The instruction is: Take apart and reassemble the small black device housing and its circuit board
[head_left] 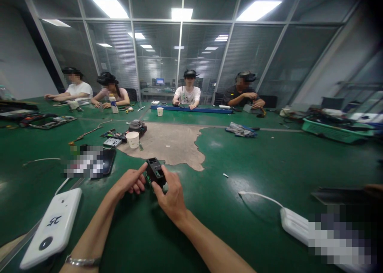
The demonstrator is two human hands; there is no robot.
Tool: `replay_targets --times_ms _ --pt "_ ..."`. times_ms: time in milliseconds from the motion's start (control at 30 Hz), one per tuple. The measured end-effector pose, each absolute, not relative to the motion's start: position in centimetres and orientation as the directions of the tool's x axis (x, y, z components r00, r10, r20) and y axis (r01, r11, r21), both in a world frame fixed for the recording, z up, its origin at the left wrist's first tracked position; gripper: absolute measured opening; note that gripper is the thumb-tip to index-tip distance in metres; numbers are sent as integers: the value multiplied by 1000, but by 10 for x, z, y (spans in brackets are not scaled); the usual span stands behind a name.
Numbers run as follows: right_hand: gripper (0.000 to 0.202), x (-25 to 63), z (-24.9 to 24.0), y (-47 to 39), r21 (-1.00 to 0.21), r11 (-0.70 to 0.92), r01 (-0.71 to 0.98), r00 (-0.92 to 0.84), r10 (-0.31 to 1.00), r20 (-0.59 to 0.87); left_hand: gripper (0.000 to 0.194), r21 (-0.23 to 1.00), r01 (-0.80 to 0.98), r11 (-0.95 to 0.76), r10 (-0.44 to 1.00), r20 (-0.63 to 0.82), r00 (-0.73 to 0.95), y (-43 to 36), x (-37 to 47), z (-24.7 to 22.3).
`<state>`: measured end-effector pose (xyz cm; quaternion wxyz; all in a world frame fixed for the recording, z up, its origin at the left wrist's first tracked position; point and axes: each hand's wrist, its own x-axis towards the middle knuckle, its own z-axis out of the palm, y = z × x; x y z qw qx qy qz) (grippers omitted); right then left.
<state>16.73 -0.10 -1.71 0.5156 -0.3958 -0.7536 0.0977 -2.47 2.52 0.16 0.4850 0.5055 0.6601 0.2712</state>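
One thumb and the fingers of the right hand (173, 193) pinch a black device (154, 170) over the green table (215, 213). The left hand (134, 181) lays its index finger against the device's edge, other fingers curled; whether it grips, I cannot tell. Handling seems underway, what remains unclear. Farther out stands a paper cup (133, 140).

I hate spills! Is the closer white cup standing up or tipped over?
Standing up: the closer white cup has its wider rim at the top and narrower base below. I cannot tell whether anything is inside.
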Motion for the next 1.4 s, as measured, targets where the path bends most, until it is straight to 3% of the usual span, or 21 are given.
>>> replay_targets --times_ms 600,867,1400 --pt "61 163 -14 -8 -509 693 510 -190 668 719 64 906 317 282 943 -323 84 20 -25 13" --pt "56 158 -16 -3 -527 693 492 -206 681 703 56 930 292 223 968 -245 43 22 -27 10" --pt "59 163 -28 -7 -561 626 542 -262 760 595 61 852 482 203 959 -274 80 26 -27 -1"
